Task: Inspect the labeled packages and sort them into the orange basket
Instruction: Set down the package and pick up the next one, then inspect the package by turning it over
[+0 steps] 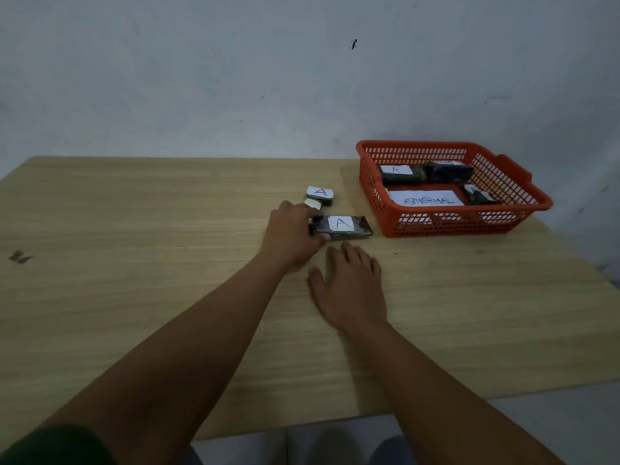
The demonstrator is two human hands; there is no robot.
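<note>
A long dark package (pixel 342 226) with a white "A" label lies flat on the wooden table (pixel 134 297). My left hand (pixel 290 234) grips its left end, thumb below and fingers over the top. My right hand (pixel 350 286) rests open, palm down, on the table just in front of it, not touching it. Behind my left hand sit a smaller package labeled "A" (pixel 320 193) and another small one (pixel 313 204), partly hidden by my fingers. The orange basket (pixel 536 196) stands at the right and holds three dark packages and an "ABNORMAL" paper (pixel 426 198).
A grey wall rises right behind the table. A small dark scrap (pixel 19 257) lies near the table's left edge. The table's front edge runs close to my body, with light floor tiles below.
</note>
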